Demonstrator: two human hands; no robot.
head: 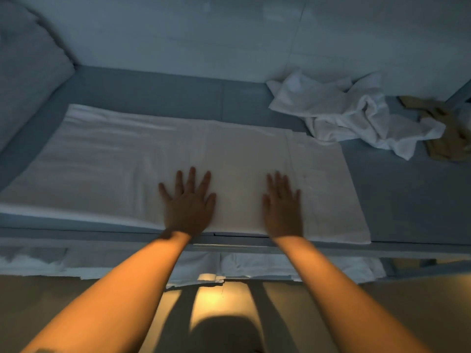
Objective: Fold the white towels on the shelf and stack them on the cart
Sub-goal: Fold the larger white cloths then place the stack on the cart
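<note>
Both palms flat on a white towel spread on the shelf.

Left to right: stacked bedding [28, 72] at far left; flat towel [237, 159] lies lengthwise along the shelf [158, 90], near edge at the shelf front. Left hand [188, 202] fingers splayed straight, pressing the towel; right hand [283, 207] fingers straight, together, pressing beside it. Crumpled white towel [349, 110] back right, touching a tan cloth [443, 133]. More white linen [280, 266] below.
</note>
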